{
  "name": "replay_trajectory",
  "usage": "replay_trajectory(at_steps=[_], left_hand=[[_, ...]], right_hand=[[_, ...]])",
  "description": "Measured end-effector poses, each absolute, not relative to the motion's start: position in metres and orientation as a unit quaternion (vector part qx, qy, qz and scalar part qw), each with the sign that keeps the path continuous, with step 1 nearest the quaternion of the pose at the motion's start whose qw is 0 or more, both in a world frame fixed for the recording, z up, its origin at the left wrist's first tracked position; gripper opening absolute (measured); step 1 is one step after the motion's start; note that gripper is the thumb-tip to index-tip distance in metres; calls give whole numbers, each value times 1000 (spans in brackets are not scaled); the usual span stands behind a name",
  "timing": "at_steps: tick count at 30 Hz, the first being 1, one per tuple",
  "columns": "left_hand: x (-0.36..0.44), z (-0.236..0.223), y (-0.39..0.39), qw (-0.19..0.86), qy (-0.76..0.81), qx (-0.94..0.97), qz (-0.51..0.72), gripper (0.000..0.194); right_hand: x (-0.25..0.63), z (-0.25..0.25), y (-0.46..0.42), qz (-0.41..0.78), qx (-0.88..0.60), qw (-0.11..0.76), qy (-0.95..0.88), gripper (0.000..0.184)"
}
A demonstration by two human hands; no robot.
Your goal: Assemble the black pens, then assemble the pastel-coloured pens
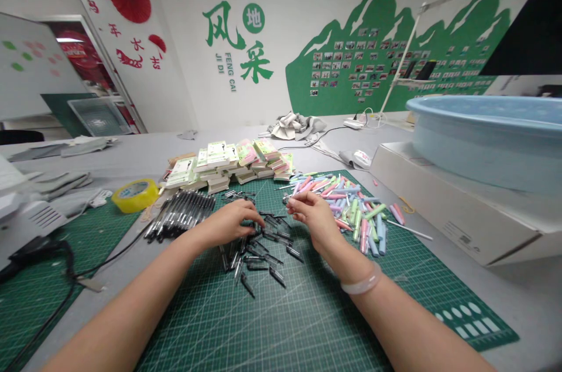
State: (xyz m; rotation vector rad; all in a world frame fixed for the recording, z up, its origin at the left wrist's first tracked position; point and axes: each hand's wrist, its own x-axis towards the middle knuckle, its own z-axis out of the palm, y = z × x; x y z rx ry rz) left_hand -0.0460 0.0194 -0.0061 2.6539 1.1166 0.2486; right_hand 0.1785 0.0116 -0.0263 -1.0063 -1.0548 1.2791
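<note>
My left hand rests palm down on a scatter of small black pen parts on the green cutting mat, its fingers curled and pinching among them. My right hand is raised slightly beside it, fingers pinched together on a small thin piece I cannot make out. A heap of pastel pen barrels lies just right of my right hand. A bundle of black pens lies left of my left hand.
Stacks of small packaged cards sit behind the mat, a yellow tape roll at left. A white box carrying a light blue tub stands at right. A black cable crosses another mat at left.
</note>
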Motion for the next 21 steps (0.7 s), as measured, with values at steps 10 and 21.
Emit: replay_trajectory(at_steps=[10, 21], left_hand=[[-51, -7, 22, 113, 416, 896, 102, 20], [-60, -11, 30, 73, 498, 857, 109, 19]], right_hand=[[178, -26, 11, 544, -431, 565, -446, 23], [178, -27, 12, 544, -428, 569, -445, 21]])
